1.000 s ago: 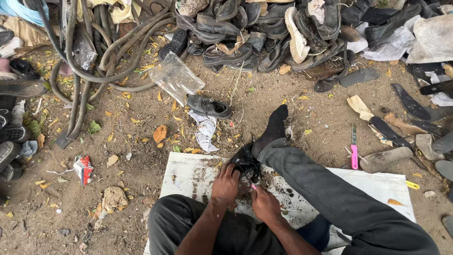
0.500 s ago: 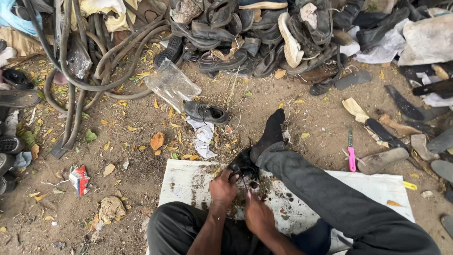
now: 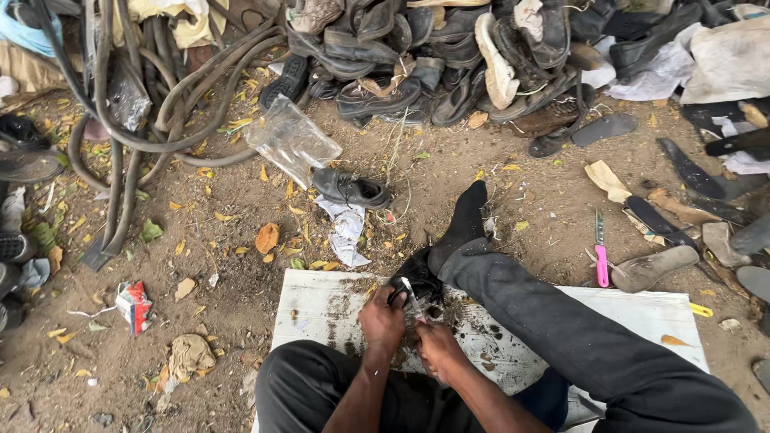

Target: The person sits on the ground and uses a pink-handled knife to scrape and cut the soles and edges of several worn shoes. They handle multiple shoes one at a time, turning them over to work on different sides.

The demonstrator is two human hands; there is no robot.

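Observation:
I sit on a white board on dirt ground, one leg stretched out in dark trousers and a black sock. A black shoe lies on the board, pinned under that leg. My left hand grips the shoe's near side. My right hand holds a thin metal blade whose tip points into the shoe. Dark scrapings are scattered on the board around both hands.
Another black shoe lies on the dirt ahead, beside a clear plastic bag and crumpled paper. A heap of old shoes fills the back. Rubber hoses lie at left. A pink-handled knife and loose soles lie at right.
The view has shifted slightly. My hands stay on the shoe, the right one moving the blade a little against it.

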